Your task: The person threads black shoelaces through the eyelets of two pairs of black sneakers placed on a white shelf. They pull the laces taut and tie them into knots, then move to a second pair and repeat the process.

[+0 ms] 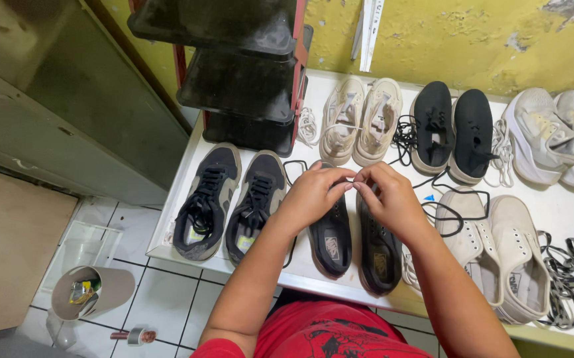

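White tabletop [558, 205] against a yellow wall, crowded with pairs of shoes in two rows, toes toward the wall. Stacked black shelf trays [247, 79] at the back left, on a red frame. Back row: cream sneakers [361, 119], black slip-style sneakers [452, 129], pale grey trainers [558, 136]. Front row: grey-and-black sneakers [230, 199] fully laced at the left, black low-top pair [353, 242] in the middle, off-white canvas pair [499, 248] at the right with a loose black lace [456, 202] across it, patterned laces [562, 278] at the far right edge. Black low-top pair directly below both hands, long axes front to back, heels at the near table edge, toes hidden under the knuckles. Left hand [313, 195] above the left black shoe, right hand [393, 199] above the right one, about level, neither plainly nearer. Fingertips of both hands brought together in a pinch, meeting in the gap between the two shoes, just above their front halves. Closed on something thin, seemingly a black lace end; too small and too covered to tell for sure. Thin black cord [293, 166] curving out from under the left hand toward the laced sneakers. Below the table at the left, tiled floor with a grey bin [91, 292].
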